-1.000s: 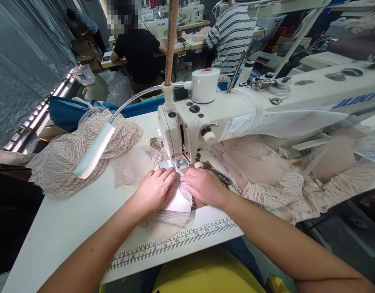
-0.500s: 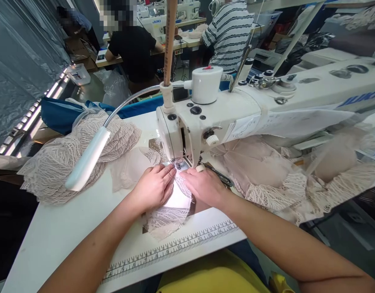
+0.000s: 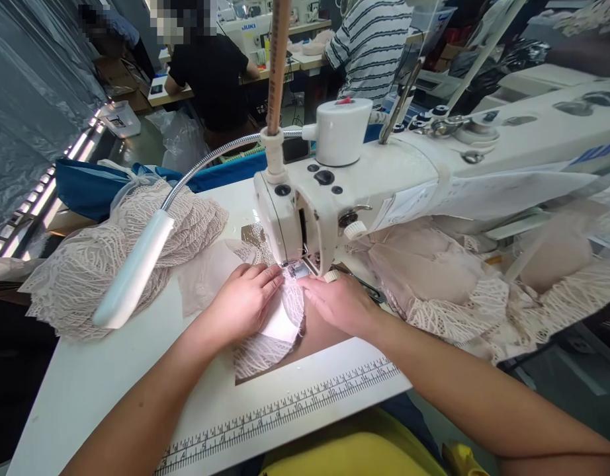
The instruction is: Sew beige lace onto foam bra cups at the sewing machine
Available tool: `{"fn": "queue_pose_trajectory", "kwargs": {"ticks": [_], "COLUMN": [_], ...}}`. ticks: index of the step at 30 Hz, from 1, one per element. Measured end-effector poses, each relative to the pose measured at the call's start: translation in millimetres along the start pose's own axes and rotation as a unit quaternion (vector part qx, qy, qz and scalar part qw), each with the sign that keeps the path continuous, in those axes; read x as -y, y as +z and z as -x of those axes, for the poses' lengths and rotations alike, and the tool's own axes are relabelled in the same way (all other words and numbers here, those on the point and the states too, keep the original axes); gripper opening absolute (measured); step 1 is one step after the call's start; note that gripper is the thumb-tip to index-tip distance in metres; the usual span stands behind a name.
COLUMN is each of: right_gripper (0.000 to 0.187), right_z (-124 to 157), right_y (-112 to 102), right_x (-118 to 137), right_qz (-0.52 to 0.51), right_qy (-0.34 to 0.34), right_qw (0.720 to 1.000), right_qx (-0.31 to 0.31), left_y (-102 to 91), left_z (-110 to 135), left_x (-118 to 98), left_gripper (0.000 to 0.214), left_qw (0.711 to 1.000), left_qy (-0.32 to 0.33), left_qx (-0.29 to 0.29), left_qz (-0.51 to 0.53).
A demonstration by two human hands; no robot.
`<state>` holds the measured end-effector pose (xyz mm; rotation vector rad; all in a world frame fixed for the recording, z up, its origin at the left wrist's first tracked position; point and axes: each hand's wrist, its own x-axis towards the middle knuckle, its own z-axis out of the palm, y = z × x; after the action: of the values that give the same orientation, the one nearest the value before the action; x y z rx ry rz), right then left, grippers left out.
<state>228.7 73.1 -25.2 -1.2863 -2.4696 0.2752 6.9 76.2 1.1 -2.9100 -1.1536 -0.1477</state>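
My left hand (image 3: 245, 301) lies flat, fingers stretched, on a pale lace piece (image 3: 272, 334) just left of the presser foot (image 3: 298, 270) of a white sewing machine (image 3: 364, 178). My right hand (image 3: 342, 304) presses the same lace from the right, fingers together and flat, a thimble-like ring on one finger. Both sets of fingertips nearly meet at the needle. The lace trails toward me over a bright lit patch of the table (image 3: 111, 370).
A gooseneck lamp (image 3: 136, 264) hangs over the table's left. Piles of lace (image 3: 101, 264) lie at the left and more lace pieces (image 3: 458, 291) under the machine arm at right. A printed ruler (image 3: 285, 410) runs along the table's front edge. Other people sit at machines behind.
The lace has fed away from me under the foot, its trailing end shorter. Both hands slid forward with it. My view shifted slightly closer and left.
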Motion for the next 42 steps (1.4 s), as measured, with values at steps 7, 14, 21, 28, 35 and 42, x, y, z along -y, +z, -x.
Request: {"fn": "queue_pose_trajectory", "kwargs": {"ticks": [7, 14, 21, 28, 35, 42], "right_gripper": [0.031, 0.026, 0.028, 0.033, 0.033, 0.03], "right_z": [5, 5, 3, -4, -2, 0], "right_y": [-1, 1, 0, -4, 5, 5], "right_x": [-2, -2, 0, 7, 0, -2], "right_qz": [-0.039, -0.008, 0.029, 0.06, 0.034, -0.001], "right_qy": [-0.012, -0.077, -0.07, -0.009, -0.02, -0.036], "right_qw": [0.999, 0.997, 0.997, 0.997, 0.999, 0.999], "right_qx": [-0.01, 0.003, 0.019, 0.051, 0.008, -0.02], "left_y": [3.0, 12.6, 12.7, 15.2, 18.0, 19.5], "left_z": [2, 3, 3, 0, 2, 2], "left_x": [-16, -16, -14, -12, -9, -7], "left_gripper": [0.025, 0.024, 0.024, 0.028, 0.034, 0.035], "left_qw": [0.998, 0.997, 0.997, 0.999, 0.998, 0.993], "left_qy": [0.02, 0.011, 0.003, -0.005, 0.034, 0.057], "left_qx": [-0.03, -0.051, -0.051, -0.049, -0.046, -0.053], "left_qz": [0.056, 0.063, 0.052, 0.02, 0.028, 0.094]}}
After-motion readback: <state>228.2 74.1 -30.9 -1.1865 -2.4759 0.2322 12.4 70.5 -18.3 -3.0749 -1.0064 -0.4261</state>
